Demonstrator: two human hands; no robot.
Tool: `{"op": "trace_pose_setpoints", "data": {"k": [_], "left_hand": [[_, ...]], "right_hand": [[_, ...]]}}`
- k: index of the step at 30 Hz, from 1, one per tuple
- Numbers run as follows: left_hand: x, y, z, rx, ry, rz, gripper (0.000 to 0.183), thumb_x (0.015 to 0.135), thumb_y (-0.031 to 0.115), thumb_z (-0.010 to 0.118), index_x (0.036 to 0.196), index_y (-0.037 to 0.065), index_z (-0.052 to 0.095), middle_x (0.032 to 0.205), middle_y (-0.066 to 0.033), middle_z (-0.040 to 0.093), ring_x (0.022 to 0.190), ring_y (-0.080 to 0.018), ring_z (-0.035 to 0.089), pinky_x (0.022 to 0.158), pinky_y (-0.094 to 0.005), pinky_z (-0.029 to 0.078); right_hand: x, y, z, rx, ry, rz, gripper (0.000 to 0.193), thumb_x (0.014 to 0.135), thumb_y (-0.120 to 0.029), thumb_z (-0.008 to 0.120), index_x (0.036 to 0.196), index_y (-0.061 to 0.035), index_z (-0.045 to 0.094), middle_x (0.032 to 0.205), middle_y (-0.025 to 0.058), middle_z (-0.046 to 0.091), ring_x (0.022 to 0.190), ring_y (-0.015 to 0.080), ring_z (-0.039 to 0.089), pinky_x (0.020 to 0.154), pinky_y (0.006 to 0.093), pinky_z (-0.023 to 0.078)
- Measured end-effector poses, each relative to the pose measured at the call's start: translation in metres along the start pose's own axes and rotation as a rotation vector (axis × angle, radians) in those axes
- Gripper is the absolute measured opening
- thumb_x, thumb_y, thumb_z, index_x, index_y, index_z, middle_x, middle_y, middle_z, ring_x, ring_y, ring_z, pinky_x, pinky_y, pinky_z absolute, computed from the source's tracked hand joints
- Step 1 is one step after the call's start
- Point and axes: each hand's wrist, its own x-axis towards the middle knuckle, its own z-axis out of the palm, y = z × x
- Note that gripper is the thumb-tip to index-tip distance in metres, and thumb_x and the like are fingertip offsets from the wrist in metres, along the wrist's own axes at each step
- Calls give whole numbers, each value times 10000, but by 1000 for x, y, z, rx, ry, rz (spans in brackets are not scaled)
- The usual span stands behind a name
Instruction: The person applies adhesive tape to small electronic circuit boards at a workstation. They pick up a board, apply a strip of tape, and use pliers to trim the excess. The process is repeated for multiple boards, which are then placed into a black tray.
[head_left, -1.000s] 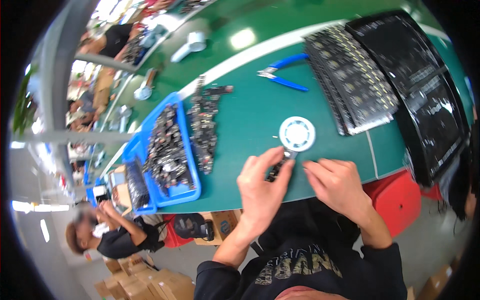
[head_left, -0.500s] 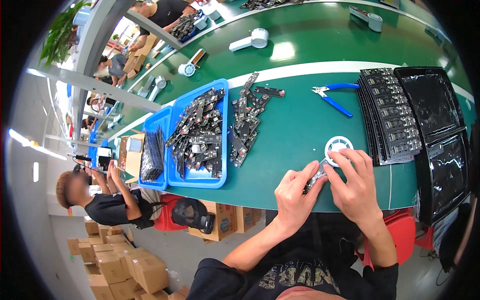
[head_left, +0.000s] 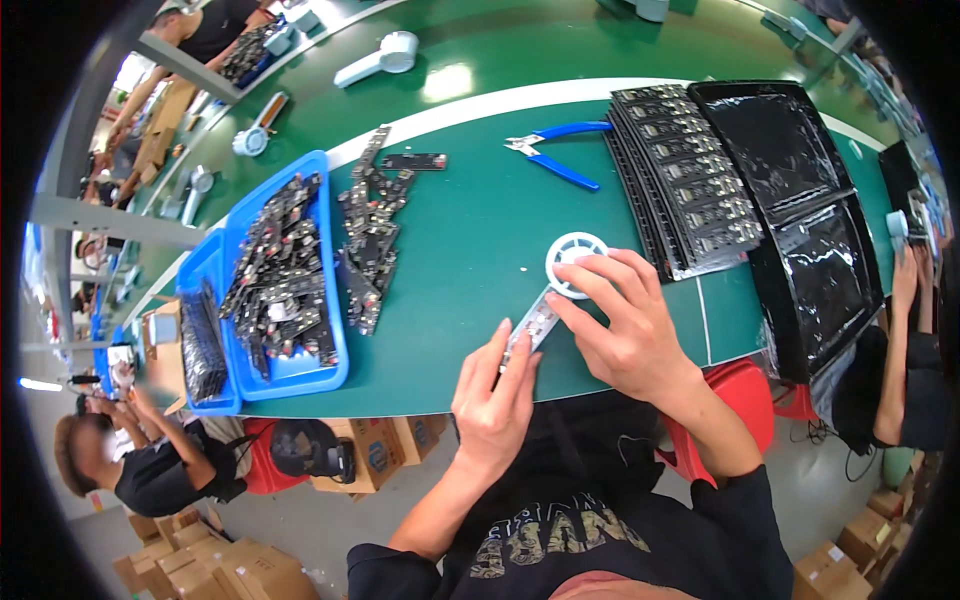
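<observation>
A white plastic housing (head_left: 576, 241) with a round spoked head and a straight handle is held just above the near part of the green table. My left hand (head_left: 494, 402) pinches the lower end of its handle between thumb and fingers. At the round head, my right hand (head_left: 628, 322) has its fingertips on the rim and thumb by the handle's top, closed on the piece. Pale and metallic details show along the handle, too small to name. Blue-handled cutters (head_left: 560, 168) lie beyond my hands, jaws to the left.
Left stands a blue tray (head_left: 335, 330) heaped with small black circuit boards; more loose boards (head_left: 370, 235) lie beside it. At right are stacked board panels (head_left: 690, 180) and a black tray (head_left: 775, 300). Pale round-headed units (head_left: 390, 55) sit on the far green surface. People work on both sides.
The view has swung right, so the table's things sit further left in it. The housing's handle now shows a longer stretch, with my left hand lower down it.
</observation>
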Motion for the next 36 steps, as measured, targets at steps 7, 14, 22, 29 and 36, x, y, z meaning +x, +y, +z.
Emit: {"op": "trace_pose_setpoints", "data": {"k": [7, 14, 22, 29, 36], "left_hand": [[-2, -4, 0, 52, 10, 40, 397, 786, -41, 854, 1168, 24, 767, 1169, -174, 746, 945, -331, 716, 831, -416, 561], [2, -6, -1, -33, 32, 46, 357, 775, -50, 853, 1120, -3, 773, 1104, -153, 761, 865, -308, 695, 791, -397, 554], [9, -12, -6, -173, 18, -43, 343, 781, -36, 854, 1115, -10, 780, 1067, -159, 773, 823, -297, 695, 776, -383, 559], [47, -32, -46, -260, -8, -202, 323, 862, -30, 815, 1184, -23, 785, 1089, -207, 794, 917, -228, 743, 847, -329, 568], [151, -52, -29, -211, 62, -185, 306, 905, 76, 807, 1200, -2, 783, 1098, -201, 797, 1023, -238, 771, 933, -333, 560]], "right_hand": [[8, 20, -16, 255, 141, 117, 344, 717, 116, 704, 1040, -3, 710, 1163, 142, 699, 1077, 355, 674, 901, 438, 568], [10, 21, -15, 247, 99, 79, 330, 736, 108, 705, 1040, -21, 717, 1174, 142, 691, 1094, 360, 660, 926, 449, 557], [27, 18, -16, 244, -59, 33, 499, 747, -33, 829, 1226, -68, 693, 1294, 155, 619, 1217, 375, 585, 1027, 494, 490], [22, -6, -4, 238, 205, -314, 251, 756, -100, 846, 957, -56, 700, 862, 35, 635, 818, 227, 653, 717, 363, 512], [29, -43, 66, 341, -238, -712, 134, 837, -169, 683, 792, -52, 635, 674, 24, 615, 677, 207, 647, 579, 357, 517]]}}
